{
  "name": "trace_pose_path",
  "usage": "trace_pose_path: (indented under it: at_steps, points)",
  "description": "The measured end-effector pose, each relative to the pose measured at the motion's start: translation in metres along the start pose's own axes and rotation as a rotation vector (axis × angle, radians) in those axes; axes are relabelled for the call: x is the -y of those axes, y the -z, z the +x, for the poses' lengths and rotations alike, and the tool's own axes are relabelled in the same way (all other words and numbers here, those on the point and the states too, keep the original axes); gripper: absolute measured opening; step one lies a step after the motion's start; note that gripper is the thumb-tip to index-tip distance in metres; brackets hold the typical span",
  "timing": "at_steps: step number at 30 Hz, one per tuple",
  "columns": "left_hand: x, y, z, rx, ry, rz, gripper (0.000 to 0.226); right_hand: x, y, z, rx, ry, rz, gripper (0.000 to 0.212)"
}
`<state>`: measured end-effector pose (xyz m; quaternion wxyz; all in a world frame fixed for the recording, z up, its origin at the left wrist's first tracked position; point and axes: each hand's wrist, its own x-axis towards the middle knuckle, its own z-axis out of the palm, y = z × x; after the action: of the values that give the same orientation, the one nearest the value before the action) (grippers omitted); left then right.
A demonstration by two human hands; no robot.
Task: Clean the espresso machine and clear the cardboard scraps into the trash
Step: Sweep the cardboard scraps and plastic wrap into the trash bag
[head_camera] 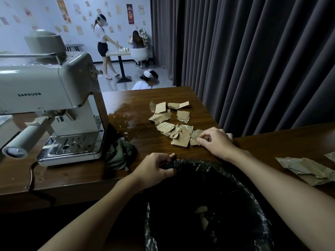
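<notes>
Several torn cardboard scraps (172,120) lie spread on the brown wooden counter (87,174). My right hand (216,141) pinches the nearest scrap (195,136) at the counter's corner. My left hand (155,168) grips the rim of the black bag lining the trash bin (226,182), which sits just below the counter edge. A few scraps (202,217) lie inside the bin. The cream espresso machine (52,98) stands at the left, its portafilter handle (27,136) sticking out toward me.
A dark green cloth (119,154) lies bunched beside the machine's base. Wet patches and crumbs (126,116) mark the counter behind it. More torn cardboard (308,169) lies at the right. A dark curtain (253,51) hangs behind; people work in the room beyond.
</notes>
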<state>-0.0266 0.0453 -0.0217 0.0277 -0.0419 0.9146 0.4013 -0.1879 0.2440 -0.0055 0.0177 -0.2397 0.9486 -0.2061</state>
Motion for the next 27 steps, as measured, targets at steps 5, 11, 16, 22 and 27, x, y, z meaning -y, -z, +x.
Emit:
trace_pose_path:
  at_steps: [5,11,16,22,27]
  points:
    - [0.001,0.001,0.001,0.009,-0.001,0.002,0.017,0.000,-0.002,0.005,-0.015,-0.018,0.038,0.023]
    - [0.002,0.001,0.001,0.013,0.004,-0.013,0.014,0.000,0.002,0.011,-0.021,-0.010,0.237,0.053]
    - [0.005,0.001,0.002,0.009,0.016,-0.027,0.013,0.012,0.028,-0.003,0.080,-0.047,0.738,0.053]
    - [0.004,-0.001,0.000,-0.012,0.021,-0.046,0.010,0.006,0.056,-0.019,0.647,0.092,0.719,0.033]
    - [-0.004,0.002,-0.003,0.035,0.047,-0.078,0.009,-0.004,0.038,-0.006,0.255,0.045,0.478,0.032]
